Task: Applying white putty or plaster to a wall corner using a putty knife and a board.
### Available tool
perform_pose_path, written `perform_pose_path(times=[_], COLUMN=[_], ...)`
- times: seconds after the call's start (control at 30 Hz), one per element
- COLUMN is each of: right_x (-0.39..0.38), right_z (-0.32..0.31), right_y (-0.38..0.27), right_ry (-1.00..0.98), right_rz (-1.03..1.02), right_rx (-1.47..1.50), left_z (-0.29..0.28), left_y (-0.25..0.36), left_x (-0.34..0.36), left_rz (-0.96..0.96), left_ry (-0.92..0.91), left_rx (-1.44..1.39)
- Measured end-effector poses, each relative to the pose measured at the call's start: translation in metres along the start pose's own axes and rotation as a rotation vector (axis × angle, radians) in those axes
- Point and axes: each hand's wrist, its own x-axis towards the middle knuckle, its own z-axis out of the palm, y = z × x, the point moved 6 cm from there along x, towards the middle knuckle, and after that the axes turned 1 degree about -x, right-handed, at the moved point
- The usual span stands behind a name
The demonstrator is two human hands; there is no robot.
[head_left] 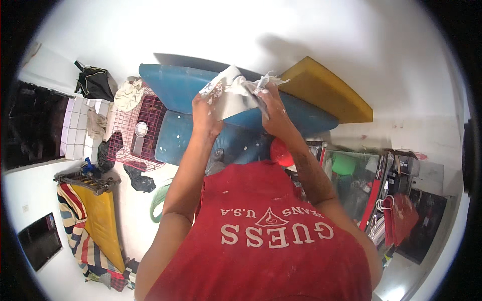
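Both my hands are raised in front of me, with white paste smeared on the fingers. My left hand (207, 109) is closed on the edge of a white flat sheet (235, 104), which is tilted and bears white paste. At its right side my right hand (274, 110) is closed round a thin dark-edged tool that looks like a putty knife (261, 103). Thick white paste (271, 82) clings in ragged lumps above the right fingers, close to the sheet. The grip of the tool is mostly hidden by the hand.
Behind my hands, large blue padded panels (173, 83) and a yellow one (331, 93) lean against the white wall. A pink wire cage (128, 133) stands left. To the right are a glass tank (351, 173) and a red bag (401, 218). A red round object (281, 152) sits below my right forearm.
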Motion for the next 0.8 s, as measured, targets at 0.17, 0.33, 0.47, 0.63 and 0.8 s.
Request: perform_pose_path(times=[0.17, 0.33, 0.47, 0.63, 0.8], right_x=[-0.049, -0.028, 0.004, 0.0, 0.0], right_z=[0.032, -0.017, -0.02, -0.004, 0.003], right_y=[0.073, 0.049, -0.008, -0.011, -0.019], right_ry=[-0.22, 0.015, -0.143, -0.222, -0.175], right_rz=[0.268, 0.432, 0.267, 0.275, 0.192], right_rx=[0.148, 0.051, -0.223, -0.304, -0.355], left_z=[-0.002, -0.021, -0.023, -0.016, -0.007], left_y=[0.009, 0.006, 0.0, -0.007, -0.009], left_x=[-0.007, 0.013, 0.015, 0.009, 0.003], left_rz=[0.026, 0.169, 0.215, 0.293, 0.337], left_ry=[0.027, 0.061, 0.159, 0.108, 0.095], left_rx=[-0.087, 0.382, 0.393, 0.414, 0.559])
